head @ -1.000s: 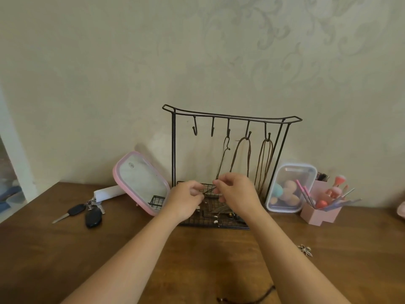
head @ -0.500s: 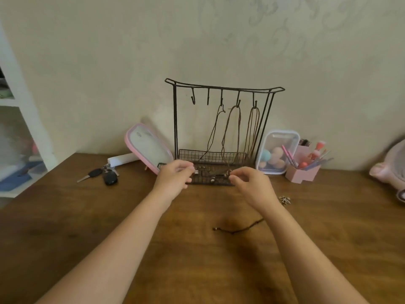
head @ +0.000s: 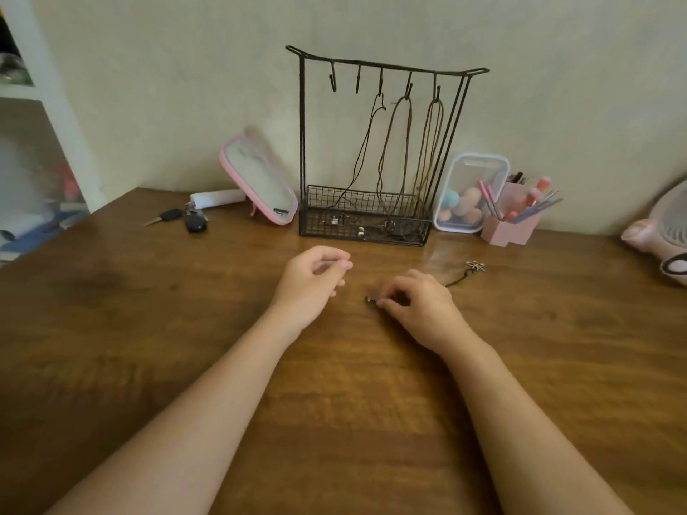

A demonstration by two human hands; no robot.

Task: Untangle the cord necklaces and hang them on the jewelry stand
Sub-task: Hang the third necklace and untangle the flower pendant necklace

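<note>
A black wire jewelry stand (head: 303,143) stands against the wall, with three brown cord necklaces (head: 397,150) hanging from its right-hand hooks into the mesh basket at its base. One more dark cord necklace (head: 455,279) lies on the wooden table, a metal flower pendant (head: 476,266) at its far end. My right hand (head: 416,302) pinches the near clasp end of this cord against the table; most of the cord is hidden under the hand. My left hand (head: 314,278) hovers just left of it, fingers loosely curled, holding nothing.
A pink-framed mirror (head: 260,180) leans left of the stand, with car keys (head: 186,217) and a white tube beside it. Right of the stand are a clear box of makeup sponges (head: 470,193), a pink brush holder (head: 511,226) and a pink fan (head: 665,232). White shelves stand at far left.
Both hands have drawn back from the stand's basket toward me. My right hand has come down on the loose cord on the table and pinched its end. The view has tilted down.
</note>
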